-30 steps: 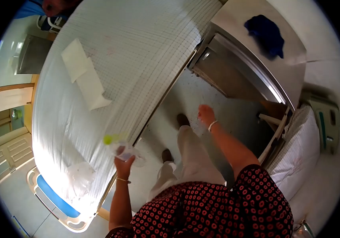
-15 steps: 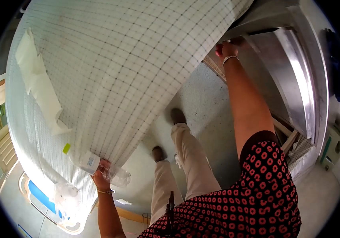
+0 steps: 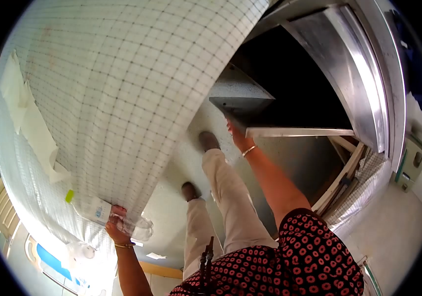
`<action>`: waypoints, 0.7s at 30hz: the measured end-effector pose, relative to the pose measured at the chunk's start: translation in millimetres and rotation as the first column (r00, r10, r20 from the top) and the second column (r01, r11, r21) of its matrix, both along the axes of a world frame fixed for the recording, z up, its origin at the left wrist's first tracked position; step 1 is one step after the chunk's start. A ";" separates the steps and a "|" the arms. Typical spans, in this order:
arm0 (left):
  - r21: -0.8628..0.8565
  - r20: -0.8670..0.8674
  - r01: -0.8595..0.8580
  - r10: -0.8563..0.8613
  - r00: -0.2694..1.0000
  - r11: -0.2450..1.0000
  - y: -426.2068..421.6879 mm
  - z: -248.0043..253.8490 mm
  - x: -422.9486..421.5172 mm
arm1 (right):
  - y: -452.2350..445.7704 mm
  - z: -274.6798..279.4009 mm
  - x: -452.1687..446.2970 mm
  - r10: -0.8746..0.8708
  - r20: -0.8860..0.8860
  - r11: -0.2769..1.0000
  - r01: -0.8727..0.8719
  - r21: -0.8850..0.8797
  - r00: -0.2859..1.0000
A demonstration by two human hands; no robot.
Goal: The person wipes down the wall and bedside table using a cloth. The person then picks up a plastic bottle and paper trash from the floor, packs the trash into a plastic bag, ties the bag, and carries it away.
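Note:
A clear plastic bottle with a yellow-green cap is held in my left hand, my fingers wrapped round its middle at the edge of the checked sheet. My right hand is at the outer edge of the swung-out door of a metal cabinet. Some fingers of that hand are bent at the edge, and the rest are hidden behind it. The cabinet's inside looks dark, and nothing in it can be made out.
Long white paper lies on the sheet at the left. A thin clear plastic bag is at the lower left, by a blue bed panel. Dark blue cloth hangs at the right. A paper scrap lies on the floor.
My right hand has moved from the cabinet front down and toward me, and the door has swung open. The bottle stays in my left hand, a little lower and further left in view.

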State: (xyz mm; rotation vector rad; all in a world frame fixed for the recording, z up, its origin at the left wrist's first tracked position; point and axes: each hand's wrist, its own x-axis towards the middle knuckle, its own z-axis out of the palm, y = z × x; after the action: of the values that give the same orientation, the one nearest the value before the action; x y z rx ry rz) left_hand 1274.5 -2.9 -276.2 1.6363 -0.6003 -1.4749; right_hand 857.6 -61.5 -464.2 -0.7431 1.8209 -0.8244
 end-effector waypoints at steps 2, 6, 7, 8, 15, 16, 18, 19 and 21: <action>-0.027 -0.160 -0.033 0.028 0.987 0.999 4.6 -2.2 2.8 | 37.6 -11.1 -1.8 0.114 -0.048 0.991 -0.111 0.071 0.992; -0.080 -0.178 -0.015 0.001 0.984 0.997 10.4 -10.9 15.4 | 70.1 -27.6 -7.1 0.260 -0.141 0.960 -0.240 0.144 0.955; -0.078 -0.179 -0.017 0.003 0.984 0.997 11.7 -11.7 15.5 | 71.8 -28.1 -7.2 0.285 -0.163 0.954 -0.262 0.147 0.944; -0.075 -0.195 -0.036 0.021 0.981 0.997 10.8 -11.6 13.7 | 68.4 -25.9 -8.3 0.305 -0.189 0.949 -0.281 0.143 0.933; -0.107 -0.087 -0.013 0.004 0.996 0.994 3.0 -8.4 6.6 | -48.7 7.8 -10.9 0.045 -0.227 0.995 -0.065 -0.082 0.973; -0.104 -0.094 -0.025 0.015 0.995 0.994 2.2 -8.2 5.6 | -66.7 0.8 -17.4 0.004 -0.224 0.992 -0.032 -0.124 0.975; -0.099 -0.101 -0.042 0.032 0.994 0.994 3.0 -8.9 4.8 | -103.5 1.2 -30.7 0.012 -0.253 0.999 -0.024 -0.043 0.967; -0.067 -0.151 -0.085 0.074 0.986 0.994 5.2 -10.0 5.6 | -117.1 4.9 -34.7 0.017 -0.254 0.999 -0.029 -0.044 0.967; -0.031 -0.200 -0.132 0.123 0.972 0.991 6.9 -10.1 5.5 | -137.3 11.3 -40.3 -0.089 -0.227 0.996 0.090 -0.006 0.970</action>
State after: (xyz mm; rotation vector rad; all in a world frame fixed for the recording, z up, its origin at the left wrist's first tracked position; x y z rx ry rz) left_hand 1279.9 4.0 -286.3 1.4457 -0.4067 -1.4964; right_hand 817.3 -198.8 -452.9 -0.7826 2.0724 -0.8209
